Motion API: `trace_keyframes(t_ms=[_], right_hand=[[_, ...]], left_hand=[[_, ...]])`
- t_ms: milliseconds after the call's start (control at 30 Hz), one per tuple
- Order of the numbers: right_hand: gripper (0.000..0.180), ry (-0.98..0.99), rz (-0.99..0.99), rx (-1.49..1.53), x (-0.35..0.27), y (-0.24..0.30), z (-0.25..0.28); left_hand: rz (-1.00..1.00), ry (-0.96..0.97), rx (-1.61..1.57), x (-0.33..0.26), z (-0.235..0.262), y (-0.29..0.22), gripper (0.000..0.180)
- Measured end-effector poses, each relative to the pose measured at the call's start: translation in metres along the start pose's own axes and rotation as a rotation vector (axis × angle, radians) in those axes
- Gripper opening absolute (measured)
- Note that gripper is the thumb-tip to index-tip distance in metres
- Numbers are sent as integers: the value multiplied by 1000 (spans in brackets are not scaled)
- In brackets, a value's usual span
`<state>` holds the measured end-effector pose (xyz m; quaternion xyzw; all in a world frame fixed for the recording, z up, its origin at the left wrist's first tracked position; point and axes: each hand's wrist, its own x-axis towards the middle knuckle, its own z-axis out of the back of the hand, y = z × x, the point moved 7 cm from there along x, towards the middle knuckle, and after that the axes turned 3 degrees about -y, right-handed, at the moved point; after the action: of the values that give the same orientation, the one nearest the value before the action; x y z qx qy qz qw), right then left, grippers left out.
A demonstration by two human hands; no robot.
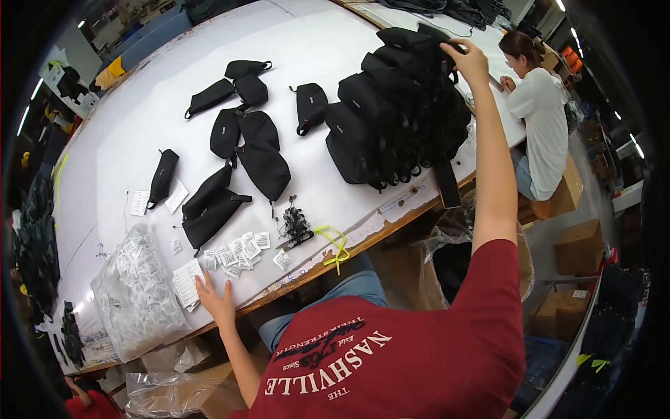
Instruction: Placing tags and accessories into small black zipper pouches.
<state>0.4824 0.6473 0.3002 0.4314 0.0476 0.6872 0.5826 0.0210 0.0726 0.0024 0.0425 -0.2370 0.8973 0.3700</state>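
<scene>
My right hand (467, 61) reaches to the far right, fingers closed on the edge of a black zip pouch (434, 32) at the top of a big pile of similar pouches (380, 98). On the near left, my left hand (218, 299) rests with fingers apart at the edge of a stack of white printed cards (187, 281). Small white packets (241, 250) lie scattered beside those cards. Just beyond them are a black pouch (209, 206) and a tangle of black tag strings (296, 225). A slim black pouch (164, 178) lies over two white cards (177, 195).
A clear bag full of white packets (136, 290) sits at the table's near left. More black pouches (262, 167) lie mid-table. A yellow-green ribbon (336, 246) hangs over the near edge. A dark flat object (447, 183) juts past it. Another person (544, 119) sits at right.
</scene>
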Motion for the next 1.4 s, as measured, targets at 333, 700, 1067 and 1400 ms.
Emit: trace_keyframes(t_ms=[333, 700, 1067, 1400], right_hand=[[46, 180, -16, 112, 12, -9, -15], [67, 205, -288, -12, 12, -61, -19], [60, 177, -483, 28, -7, -121, -7], [6, 458, 278, 509, -285, 127, -72]], left_hand=[[136, -128, 101, 15, 16, 25, 71], [139, -31, 111, 27, 8, 38, 66], [321, -74, -168, 50, 26, 72, 40], [-8, -180, 234, 58, 30, 59, 27]])
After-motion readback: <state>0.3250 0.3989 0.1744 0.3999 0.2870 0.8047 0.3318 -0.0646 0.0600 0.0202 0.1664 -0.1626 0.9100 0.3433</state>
